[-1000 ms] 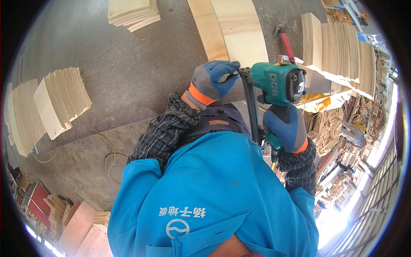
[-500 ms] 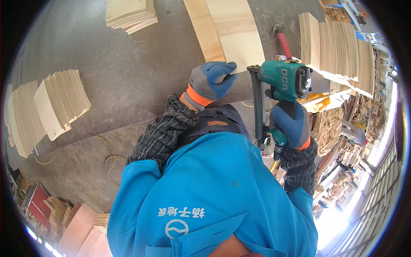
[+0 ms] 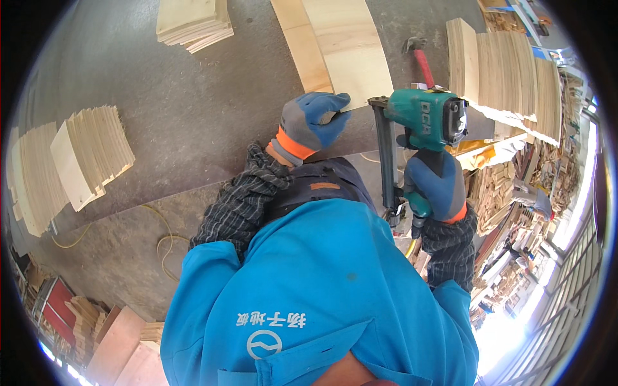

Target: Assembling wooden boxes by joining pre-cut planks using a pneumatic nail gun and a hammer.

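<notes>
Two pale plywood strips lie side by side at the far edge: a wide strip point(image 3: 353, 51) on the right, overlapping a narrower strip point(image 3: 302, 45) on the left. At their near end is my left hand point(image 3: 313, 122), in a blue-grey glove with an orange cuff, its thumb and fingers closed on the wide strip's near edge. My right hand point(image 3: 436, 183), gloved alike, wraps the handle of a green and black nail gun point(image 3: 421, 119). The gun's nose is just right of the wide strip's near corner; whether they touch I cannot tell.
A red-handled hammer point(image 3: 423, 67) lies beyond the nail gun. Stacked plywood pieces stand at the right point(image 3: 508, 71), the far left point(image 3: 193, 22) and the left point(image 3: 93, 154) of the dark tabletop point(image 3: 193, 109). A yellow hose point(image 3: 168, 248) runs over the floor; scrap wood is piled at right.
The plywood strips, my left hand and the nail gun have shifted very slightly to the left together. Both grips look the same.
</notes>
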A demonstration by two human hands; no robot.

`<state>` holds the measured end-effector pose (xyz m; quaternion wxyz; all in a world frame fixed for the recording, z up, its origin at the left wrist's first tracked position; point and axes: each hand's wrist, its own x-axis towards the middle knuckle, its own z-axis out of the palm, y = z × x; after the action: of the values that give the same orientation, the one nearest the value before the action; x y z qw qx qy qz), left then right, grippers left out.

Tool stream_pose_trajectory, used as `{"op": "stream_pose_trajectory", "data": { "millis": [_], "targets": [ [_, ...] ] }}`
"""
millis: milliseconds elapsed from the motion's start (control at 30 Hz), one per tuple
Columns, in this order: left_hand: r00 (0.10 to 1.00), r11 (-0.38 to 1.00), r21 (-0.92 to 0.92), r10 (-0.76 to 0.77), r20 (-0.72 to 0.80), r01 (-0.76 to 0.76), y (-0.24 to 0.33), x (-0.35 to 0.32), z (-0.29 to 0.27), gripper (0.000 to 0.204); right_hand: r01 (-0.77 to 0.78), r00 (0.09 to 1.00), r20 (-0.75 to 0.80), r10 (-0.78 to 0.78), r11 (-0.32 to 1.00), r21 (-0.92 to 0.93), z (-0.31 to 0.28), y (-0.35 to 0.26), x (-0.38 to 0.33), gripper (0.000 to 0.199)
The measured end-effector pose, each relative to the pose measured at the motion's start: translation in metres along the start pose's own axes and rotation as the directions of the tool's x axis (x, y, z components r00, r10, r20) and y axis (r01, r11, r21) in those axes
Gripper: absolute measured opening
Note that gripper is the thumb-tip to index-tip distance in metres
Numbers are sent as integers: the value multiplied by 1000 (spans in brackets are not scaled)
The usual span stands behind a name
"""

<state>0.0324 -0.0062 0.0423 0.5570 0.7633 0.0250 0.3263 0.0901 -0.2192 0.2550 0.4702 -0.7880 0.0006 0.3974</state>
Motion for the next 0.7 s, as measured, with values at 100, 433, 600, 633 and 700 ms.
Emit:
{"op": "stream_pose_trajectory", "data": {
  "millis": [100,433,600,633,700],
  "targets": [
    [1000,1000,7,9,-5,-9,0,0,0,20,33,998,-50,-35,999,-32,-4,3,-1,39],
    [999,1000,-10,16,-45,-17,1,0,-1,21,31,992,-117,-38,998,-61,-14,5,4,30],
    [1000,1000,3,7,-18,-7,-1,0,0,21,27,991,-132,-35,998,-63,-13,6,3,37],
    [997,1000,-13,21,-68,-22,-1,-1,0,21,48,986,-153,-59,996,-72,-13,7,3,37],
    [1000,1000,2,4,-18,-4,-2,-2,-1,22,41,985,-166,-49,998,-50,-13,8,1,42]
  ]
}}
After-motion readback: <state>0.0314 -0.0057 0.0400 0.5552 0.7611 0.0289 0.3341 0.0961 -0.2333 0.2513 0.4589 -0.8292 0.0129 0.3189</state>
